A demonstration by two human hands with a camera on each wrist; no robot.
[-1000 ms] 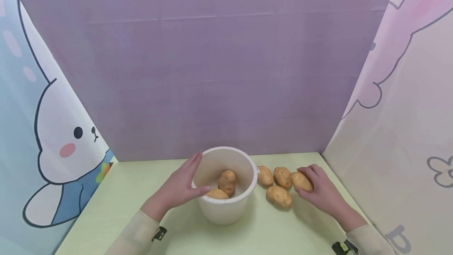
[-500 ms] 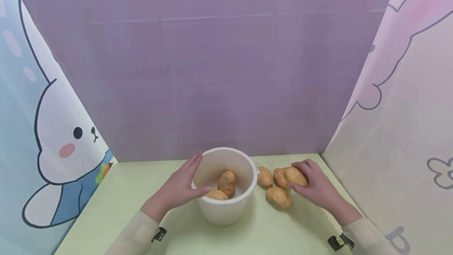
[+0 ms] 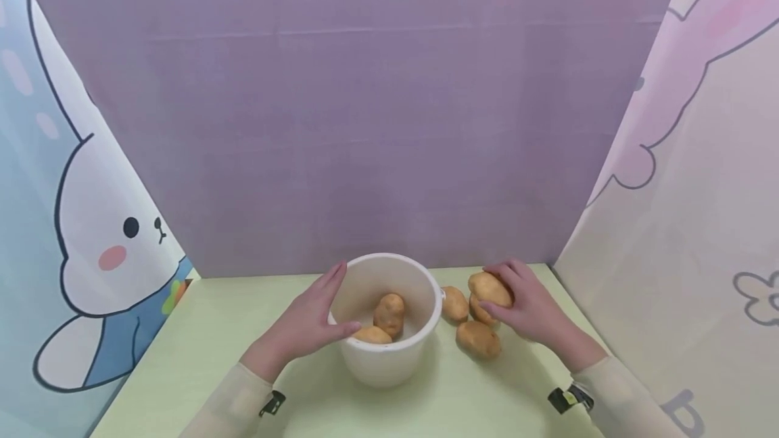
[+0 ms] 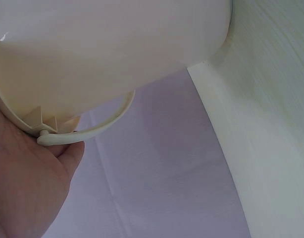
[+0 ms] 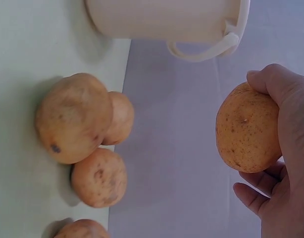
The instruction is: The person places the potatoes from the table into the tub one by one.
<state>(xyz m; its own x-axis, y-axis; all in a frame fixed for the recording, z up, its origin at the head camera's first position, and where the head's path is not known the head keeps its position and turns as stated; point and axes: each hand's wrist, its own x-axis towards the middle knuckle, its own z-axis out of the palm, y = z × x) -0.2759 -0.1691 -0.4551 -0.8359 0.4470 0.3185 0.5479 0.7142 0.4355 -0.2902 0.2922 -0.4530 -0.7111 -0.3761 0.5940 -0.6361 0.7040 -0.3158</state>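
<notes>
A white bucket [image 3: 389, 363] stands upright on the table, with potatoes [image 3: 389, 316] lying inside. My left hand [image 3: 304, 323] rests against the bucket's left rim, its thumb over the near edge and its straight fingers along the far side. In the left wrist view, that hand [image 4: 33, 178] lies beside the handle's pivot. My right hand [image 3: 526, 299] grips a potato [image 3: 489, 289], raised over the others, thumb on one side and fingers on the other. The right wrist view shows this held potato [image 5: 248, 129] well above the table. Several potatoes [image 3: 479, 340] lie just right of the bucket.
The pale green table [image 3: 255, 296] ends at a purple backdrop [image 3: 377, 120]. Printed panels stand at the left [image 3: 109, 222] and right [image 3: 681, 255]. The bucket's handle [image 5: 206, 52] hangs out from its rim.
My right hand has moved left and lifted its potato from the right end of the group to above the other potatoes. My left hand and the bucket have stayed in place.
</notes>
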